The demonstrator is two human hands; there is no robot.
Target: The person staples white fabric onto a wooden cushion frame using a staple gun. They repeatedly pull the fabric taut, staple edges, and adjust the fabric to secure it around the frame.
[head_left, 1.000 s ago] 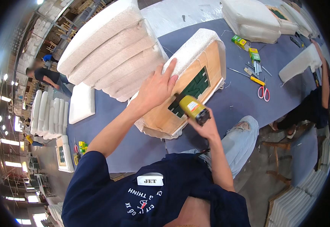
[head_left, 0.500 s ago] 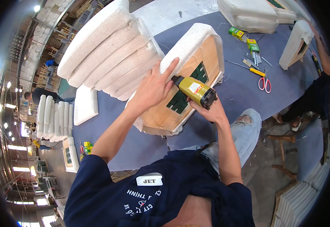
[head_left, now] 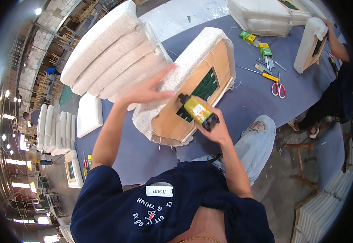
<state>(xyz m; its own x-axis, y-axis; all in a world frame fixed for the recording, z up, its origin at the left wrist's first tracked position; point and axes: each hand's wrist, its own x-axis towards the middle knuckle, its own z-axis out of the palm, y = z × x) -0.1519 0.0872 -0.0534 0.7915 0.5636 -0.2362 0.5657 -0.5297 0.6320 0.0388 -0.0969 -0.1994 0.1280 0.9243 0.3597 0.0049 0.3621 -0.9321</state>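
A seat cushion (head_left: 203, 52) with white fabric over a wooden base stands tilted on its edge, its wood side toward my right hand. Green webbing shows through openings in the wood. My right hand (head_left: 215, 125) grips a yellow-green staple gun (head_left: 198, 111), its nose near the fabric edge on the wood; I cannot tell whether it touches. My left hand (head_left: 148, 89), blurred a little, is open at the cushion's white side, its fingers stretched out and thumb apart. Loose threads hang from the cushion's lower edge.
Left of the cushion rises a stack of white cushions (head_left: 107, 52). On the blue-grey table (head_left: 257, 101) lie red-handled scissors (head_left: 278, 90), a yellow-handled screwdriver (head_left: 269, 76), staple strips and green-yellow boxes (head_left: 265, 49). At the right, a co-worker's hand (head_left: 333, 32) holds another cushion (head_left: 306, 46).
My left hand has slid left and toward me along the cushion, its thumb off the wood edge. The staple gun has moved left and nearer to me. The co-worker's cushion has shifted slightly.
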